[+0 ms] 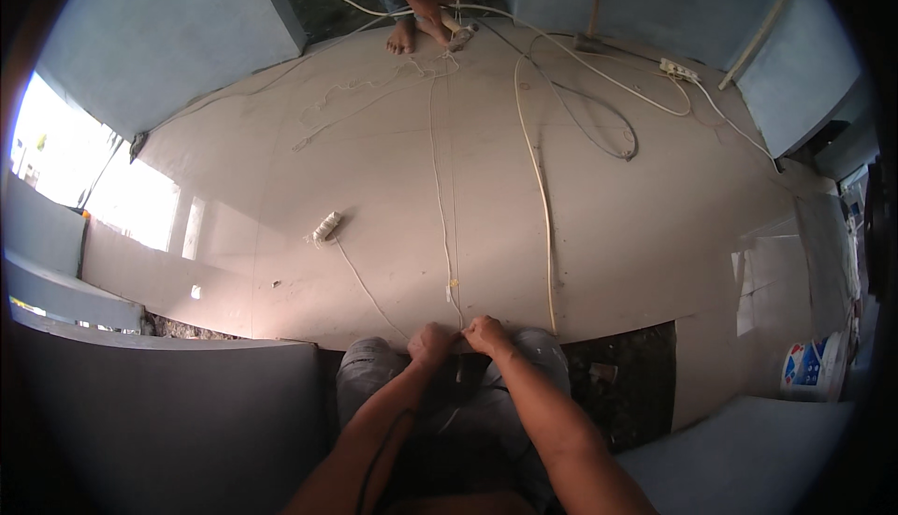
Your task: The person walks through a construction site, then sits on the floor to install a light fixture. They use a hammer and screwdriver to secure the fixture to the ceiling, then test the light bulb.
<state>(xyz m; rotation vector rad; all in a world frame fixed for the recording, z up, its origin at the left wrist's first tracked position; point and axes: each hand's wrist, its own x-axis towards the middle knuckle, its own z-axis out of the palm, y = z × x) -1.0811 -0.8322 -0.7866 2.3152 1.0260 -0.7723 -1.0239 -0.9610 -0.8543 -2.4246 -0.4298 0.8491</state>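
Both my hands are closed close together at the near edge of the tiled floor, in front of my knees. My left hand grips the white string, which runs away from me across the tiles. My right hand pinches the same string just beside it. A wound bundle of white string lies ahead and to the left, its loose end trailing back to my left hand. By the taut string sits a small yellow-and-white scrap.
A barefoot co-worker bends at the far doorway, hands near a tool on the floor. A pale cable lies right of the string; a power strip is farther right. A dark gap and white bucket are near right.
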